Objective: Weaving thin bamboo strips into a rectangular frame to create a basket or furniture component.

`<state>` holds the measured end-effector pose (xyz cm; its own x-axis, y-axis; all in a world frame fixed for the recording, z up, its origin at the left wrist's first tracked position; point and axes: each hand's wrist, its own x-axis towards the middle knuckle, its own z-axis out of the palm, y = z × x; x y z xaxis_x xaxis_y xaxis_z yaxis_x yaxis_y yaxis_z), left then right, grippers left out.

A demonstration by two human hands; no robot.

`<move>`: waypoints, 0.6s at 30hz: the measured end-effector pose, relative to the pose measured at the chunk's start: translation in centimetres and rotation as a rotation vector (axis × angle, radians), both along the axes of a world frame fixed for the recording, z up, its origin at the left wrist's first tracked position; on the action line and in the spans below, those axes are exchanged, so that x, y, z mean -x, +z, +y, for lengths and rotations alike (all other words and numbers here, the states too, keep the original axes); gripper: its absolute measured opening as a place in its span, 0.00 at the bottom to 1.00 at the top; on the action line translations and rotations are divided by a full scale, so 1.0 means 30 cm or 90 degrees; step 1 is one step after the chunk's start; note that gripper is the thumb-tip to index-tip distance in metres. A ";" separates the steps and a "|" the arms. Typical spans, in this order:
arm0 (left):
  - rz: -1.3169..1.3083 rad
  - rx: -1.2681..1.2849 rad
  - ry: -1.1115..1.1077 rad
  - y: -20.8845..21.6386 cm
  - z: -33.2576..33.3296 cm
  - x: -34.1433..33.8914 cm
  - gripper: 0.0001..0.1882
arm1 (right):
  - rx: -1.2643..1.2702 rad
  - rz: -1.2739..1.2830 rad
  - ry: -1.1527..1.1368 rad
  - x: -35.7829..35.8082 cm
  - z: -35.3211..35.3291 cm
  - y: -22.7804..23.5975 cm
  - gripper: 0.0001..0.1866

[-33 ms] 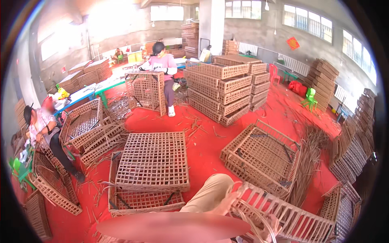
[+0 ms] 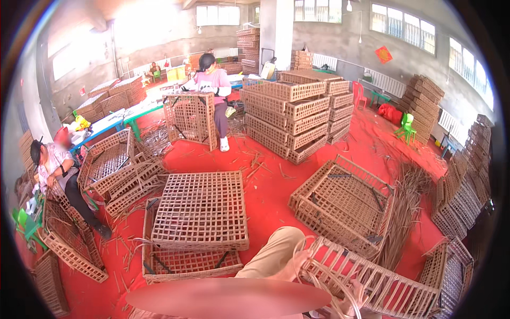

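Note:
A brown woven basket (image 2: 372, 279) with an open slatted side lies slanting at the lower right, close to my leg. My left hand (image 2: 297, 264) is closed at its near left end, where a thin weaving strip (image 2: 307, 242) loops up. Lower and farther right, my right hand (image 2: 356, 299) is against the basket's lower edge with its fingers bent around a pale weaving strip (image 2: 336, 287). Several strip ends curve between the two hands. A blurred patch covers the area by my left forearm, and some fingertips are hidden by the weave.
Stacked shallow baskets (image 2: 199, 210) stand ahead to the left, another pair (image 2: 345, 204) ahead to the right. Loose strips (image 2: 406, 212) heap beside that pair. Behind is a tall basket stack (image 2: 287, 117). One person (image 2: 212, 85) works at an upright basket; another (image 2: 56, 165) sits at far left.
Hardly anything differs. My hands and the strips between them have shifted very slightly, and the basket stays in place at the lower right.

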<state>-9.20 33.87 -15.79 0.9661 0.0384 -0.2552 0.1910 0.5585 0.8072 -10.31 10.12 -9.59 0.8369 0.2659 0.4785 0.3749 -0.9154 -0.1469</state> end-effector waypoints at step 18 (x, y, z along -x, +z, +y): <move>-0.121 -0.129 -0.104 0.064 0.139 -0.254 0.20 | -0.005 0.034 -0.053 -0.085 0.028 0.078 0.22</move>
